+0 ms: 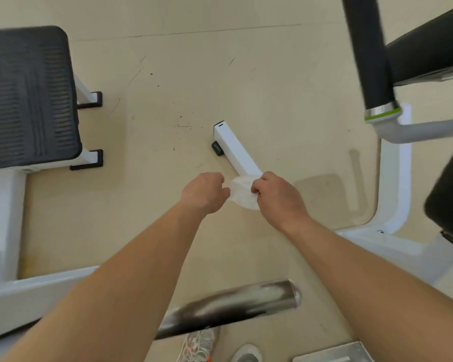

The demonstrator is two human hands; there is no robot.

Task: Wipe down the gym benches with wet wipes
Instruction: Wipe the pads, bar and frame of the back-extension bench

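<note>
Wipe [242, 190] held mid-air between hands, above floor; left hand [205, 192] and right hand [275, 194] each pinch an edge, fingers curled; likely light, limp, damp; grip corners, spread flat before bench [26, 97].

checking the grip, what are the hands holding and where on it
A wipe, held between both hands: the left hand pinches its left edge, the right hand its right edge.
</note>
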